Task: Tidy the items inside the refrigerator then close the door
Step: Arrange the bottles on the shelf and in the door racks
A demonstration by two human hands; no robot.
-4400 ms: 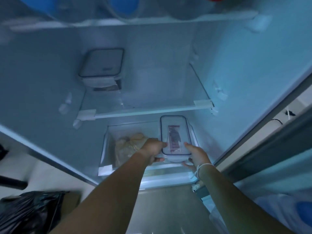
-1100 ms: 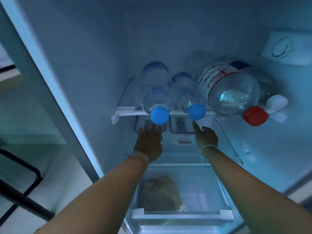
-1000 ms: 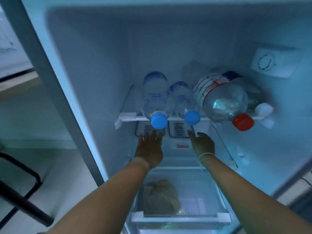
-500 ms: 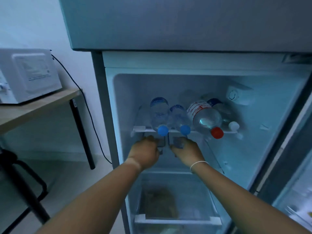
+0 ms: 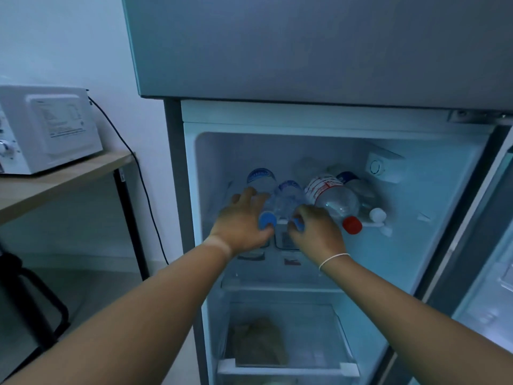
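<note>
Refrigerator (image 5: 319, 115) open, grey outside, pale interior lit blue. Left of it, white microwave (image 5: 47, 129) on wooden table (image 5: 69, 176). Inside, low down, clear drawer (image 5: 288, 368) with a brownish bag. On upper shelf, lying on sides: red-capped bottle (image 5: 333, 198) to the right, two blue-capped bottles to the left. Left hand (image 5: 244, 220) wrapped around left blue-capped bottle (image 5: 261, 182); right hand (image 5: 316, 229) closed on cap end of second blue-capped bottle (image 5: 288, 195).

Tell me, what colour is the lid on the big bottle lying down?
Red. The big bottle has a red cap, seen in the head view.
</note>
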